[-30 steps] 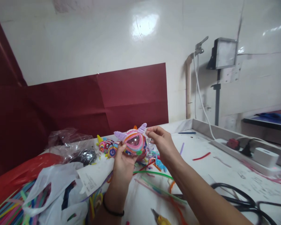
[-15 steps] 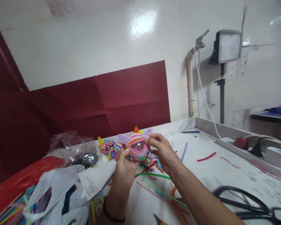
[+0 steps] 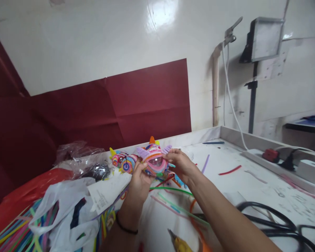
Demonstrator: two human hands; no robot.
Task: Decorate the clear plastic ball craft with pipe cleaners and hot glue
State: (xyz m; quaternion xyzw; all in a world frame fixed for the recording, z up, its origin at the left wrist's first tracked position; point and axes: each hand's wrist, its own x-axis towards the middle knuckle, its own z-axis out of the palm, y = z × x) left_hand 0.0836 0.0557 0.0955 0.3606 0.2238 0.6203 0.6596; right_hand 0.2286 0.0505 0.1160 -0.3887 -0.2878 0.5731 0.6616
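Since prev. frame, both hands have dropped w/ the toy, closer to the table. I see my left hand [image 3: 139, 177] cupping the round multicolour pipe-cleaner ball w/ purple ears and clear dome [image 3: 154, 160] from below-left, fingers closed on it. Right hand [image 3: 180, 164] pinches its right purple ear, thumb and fingers closed. Ball held just above white table [image 3: 252, 189], centre. Two smaller striped pipe-cleaner figures [image 3: 123, 161] lie just left of it; loose coloured pipe-cleaner strands [image 3: 173, 204] near side; white plastic bag [image 3: 65, 206] far left; black cables [image 3: 275, 220] right.
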